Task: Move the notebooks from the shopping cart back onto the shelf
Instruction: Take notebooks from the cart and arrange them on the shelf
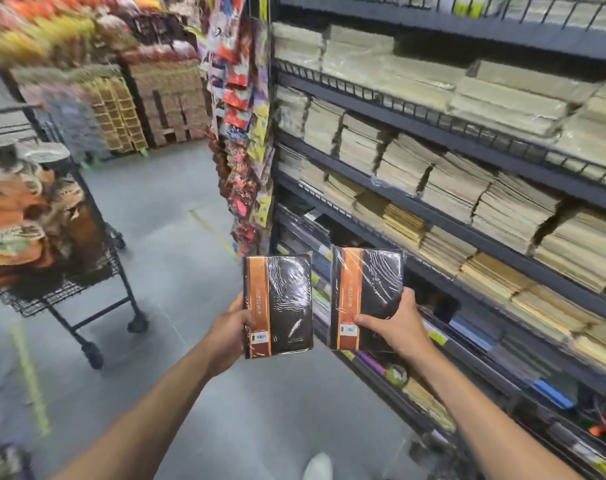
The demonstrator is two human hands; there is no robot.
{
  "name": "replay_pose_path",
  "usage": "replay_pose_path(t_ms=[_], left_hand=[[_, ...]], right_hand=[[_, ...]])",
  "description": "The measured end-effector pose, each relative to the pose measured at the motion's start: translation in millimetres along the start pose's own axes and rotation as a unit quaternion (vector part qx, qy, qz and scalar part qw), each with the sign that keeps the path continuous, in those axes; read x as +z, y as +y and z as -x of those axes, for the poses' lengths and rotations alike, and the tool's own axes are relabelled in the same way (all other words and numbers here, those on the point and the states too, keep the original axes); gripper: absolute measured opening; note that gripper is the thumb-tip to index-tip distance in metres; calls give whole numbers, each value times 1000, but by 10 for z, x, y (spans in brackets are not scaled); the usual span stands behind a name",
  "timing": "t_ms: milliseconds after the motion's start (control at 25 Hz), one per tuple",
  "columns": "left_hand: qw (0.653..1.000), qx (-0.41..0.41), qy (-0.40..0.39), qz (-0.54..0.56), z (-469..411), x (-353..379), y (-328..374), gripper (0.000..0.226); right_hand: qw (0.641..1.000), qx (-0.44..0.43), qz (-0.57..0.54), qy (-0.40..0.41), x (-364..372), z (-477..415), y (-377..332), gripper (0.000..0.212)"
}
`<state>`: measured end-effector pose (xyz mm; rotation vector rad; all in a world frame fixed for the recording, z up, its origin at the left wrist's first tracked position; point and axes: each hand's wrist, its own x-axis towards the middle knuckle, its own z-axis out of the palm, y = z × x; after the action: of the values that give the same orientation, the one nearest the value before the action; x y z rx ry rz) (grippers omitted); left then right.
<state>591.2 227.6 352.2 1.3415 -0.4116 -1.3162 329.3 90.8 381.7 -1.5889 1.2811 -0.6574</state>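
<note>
My left hand (229, 329) grips the lower left edge of a shrink-wrapped pack of notebooks (283, 299), black with an orange stripe. My right hand (395, 325) holds a second, matching pack (370, 292) by its bottom edge. Both packs are upright in front of me, side by side, close to the dark metal shelf unit (450, 230) on the right. The shopping cart (83, 271) stands at the left, holding more blurred goods.
The shelves carry tightly packed stacks of beige notebooks (460, 188), with darker and coloured ones on the lower levels. Hanging packets (242, 133) cover the shelf end. Grey floor lies between cart and shelf. Pallet stacks (170, 102) stand far back. My shoe (317, 467) shows below.
</note>
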Motion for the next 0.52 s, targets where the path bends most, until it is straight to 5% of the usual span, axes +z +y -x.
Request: replay_pose_path(t_ms=[240, 520], left_hand=[[998, 43, 54, -8, -251, -334, 385, 65], [996, 49, 70, -4, -1003, -459, 996, 73]], right_hand=[[997, -23, 18, -70, 478, -746, -236, 45], [991, -34, -44, -118, 720, -1759, -513, 35]])
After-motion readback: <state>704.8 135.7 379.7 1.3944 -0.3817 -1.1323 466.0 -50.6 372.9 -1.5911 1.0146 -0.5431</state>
